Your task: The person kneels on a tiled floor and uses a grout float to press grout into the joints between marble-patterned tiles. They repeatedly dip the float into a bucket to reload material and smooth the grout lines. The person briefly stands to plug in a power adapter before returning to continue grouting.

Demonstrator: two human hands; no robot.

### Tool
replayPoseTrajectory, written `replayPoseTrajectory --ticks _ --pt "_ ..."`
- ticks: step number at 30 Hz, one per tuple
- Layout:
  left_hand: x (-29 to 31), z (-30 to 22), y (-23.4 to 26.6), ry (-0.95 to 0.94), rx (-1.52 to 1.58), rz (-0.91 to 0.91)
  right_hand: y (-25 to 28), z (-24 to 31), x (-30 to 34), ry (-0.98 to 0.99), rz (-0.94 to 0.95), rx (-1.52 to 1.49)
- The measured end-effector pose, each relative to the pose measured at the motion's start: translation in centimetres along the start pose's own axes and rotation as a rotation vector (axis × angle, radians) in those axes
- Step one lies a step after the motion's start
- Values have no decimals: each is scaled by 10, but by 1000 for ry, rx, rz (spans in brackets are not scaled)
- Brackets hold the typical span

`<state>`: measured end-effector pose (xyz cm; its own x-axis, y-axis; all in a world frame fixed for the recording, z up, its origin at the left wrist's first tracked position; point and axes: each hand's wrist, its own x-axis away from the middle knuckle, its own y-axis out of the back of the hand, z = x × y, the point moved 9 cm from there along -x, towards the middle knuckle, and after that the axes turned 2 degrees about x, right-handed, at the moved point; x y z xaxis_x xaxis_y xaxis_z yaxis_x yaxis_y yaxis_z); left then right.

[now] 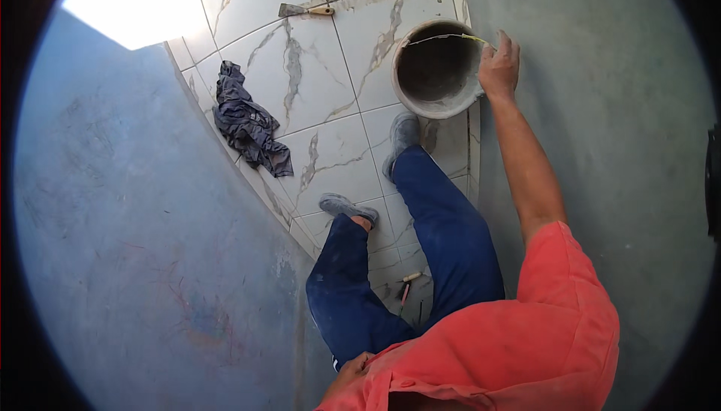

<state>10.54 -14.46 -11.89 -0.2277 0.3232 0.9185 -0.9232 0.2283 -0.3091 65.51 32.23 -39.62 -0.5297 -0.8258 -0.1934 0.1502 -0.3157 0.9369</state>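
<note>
A round, cement-stained bucket [402,84] stands at the far right of the tiled floor, its mouth facing me and its inside grey and dark. A thin wire handle [443,36] with a yellowish piece crosses the opening. My right hand [502,69] is at the bucket's right edge, fingers curled round the rim beside the handle's end. Whether it also pinches the handle is hard to make out. Low in the view, my left hand [351,372] rests by my left hip, partly covered by the red shirt, and its fingers are mostly hidden.
A putty knife [306,10] with a pale wooden handle lies on the marbled tiles [323,73]. A crumpled dark cloth [248,122] lies by the left wall [135,186]. Small tools [409,282] are on the floor between my legs. A grey-green wall [601,148] rises at right.
</note>
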Motion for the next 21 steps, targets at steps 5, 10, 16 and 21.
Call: replayPoseTrajectory --ticks 5,10,16,21 --pt "-107 -157 89 -332 -605 24 -4 172 55 646 92 -300" --pt "-192 -417 279 -1163 -807 -759 -190 273 76 585 729 -120" --pt "-269 -604 442 -1238 -845 -1259 -374 317 50 481 527 141" --pt "-315 -645 465 -1091 -838 -1405 -417 301 49 428 504 242"
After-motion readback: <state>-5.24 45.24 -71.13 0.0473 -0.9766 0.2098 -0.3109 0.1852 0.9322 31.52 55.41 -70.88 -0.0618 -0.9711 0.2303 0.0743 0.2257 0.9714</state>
